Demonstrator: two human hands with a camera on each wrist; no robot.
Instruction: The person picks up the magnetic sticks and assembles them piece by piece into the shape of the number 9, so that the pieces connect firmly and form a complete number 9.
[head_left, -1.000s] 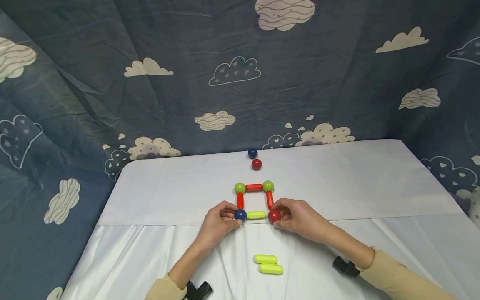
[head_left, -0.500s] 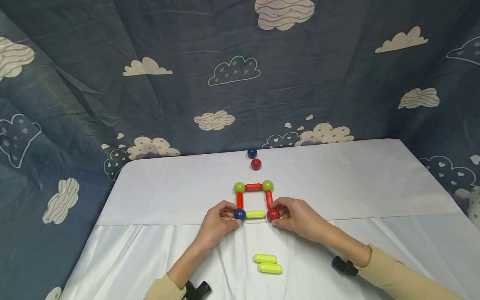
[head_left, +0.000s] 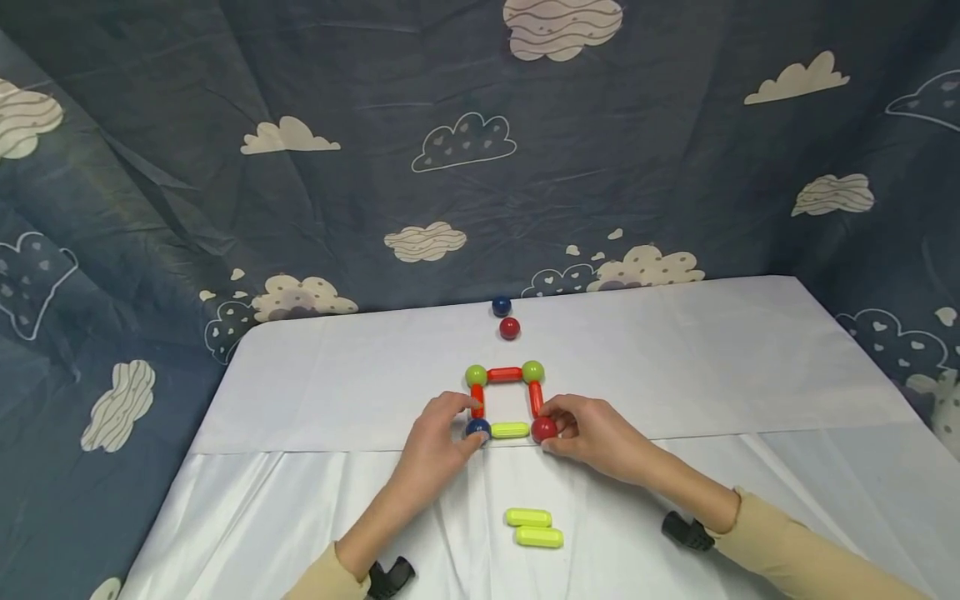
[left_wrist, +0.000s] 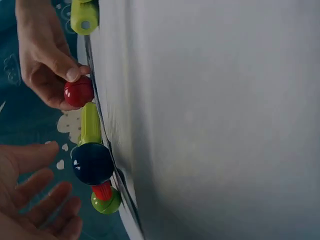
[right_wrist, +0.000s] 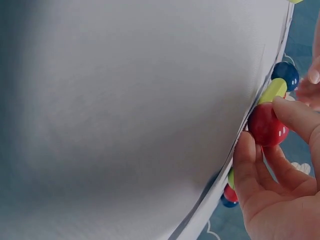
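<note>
A square of rods and balls lies flat on the white cloth. Its far corners are green balls (head_left: 532, 372), joined by a red rod (head_left: 505, 375); a red rod runs down each side. A yellow-green rod (head_left: 510, 430) spans the near side between a blue ball (left_wrist: 93, 164) and a red ball (right_wrist: 268, 124). My right hand (head_left: 596, 437) pinches the red ball between thumb and fingers. My left hand (head_left: 433, 446) is spread beside the blue ball; in the left wrist view its fingers stand apart from the ball with nothing between them.
Two loose yellow-green rods (head_left: 534, 527) lie side by side nearer to me. Behind the square sit a second red ball (head_left: 509, 328) and a second blue ball (head_left: 501, 306), close to the table's far edge. A dark cloud-patterned curtain (head_left: 360, 200) hangs behind the table.
My left hand has let go of the blue ball and its fingers have spread. The right hand keeps its pinch on the red ball. The square stays in place.
</note>
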